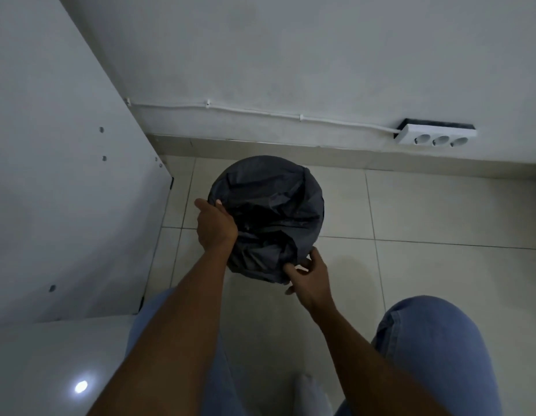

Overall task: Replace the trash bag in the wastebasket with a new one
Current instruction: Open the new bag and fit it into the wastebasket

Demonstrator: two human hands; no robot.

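A round wastebasket stands on the tiled floor near the wall, fully wrapped in a dark grey trash bag whose plastic is crumpled across the opening and folded down over the rim. My left hand grips the bag at the left side of the rim. My right hand pinches the bag's edge at the near right side, low on the basket. The basket's own wall is hidden under the plastic.
A white cabinet side panel rises close on the left, with a glossy white surface below it. A white power strip is fixed to the wall at right, its cable running along the wall. My jeans-clad knees fill the bottom.
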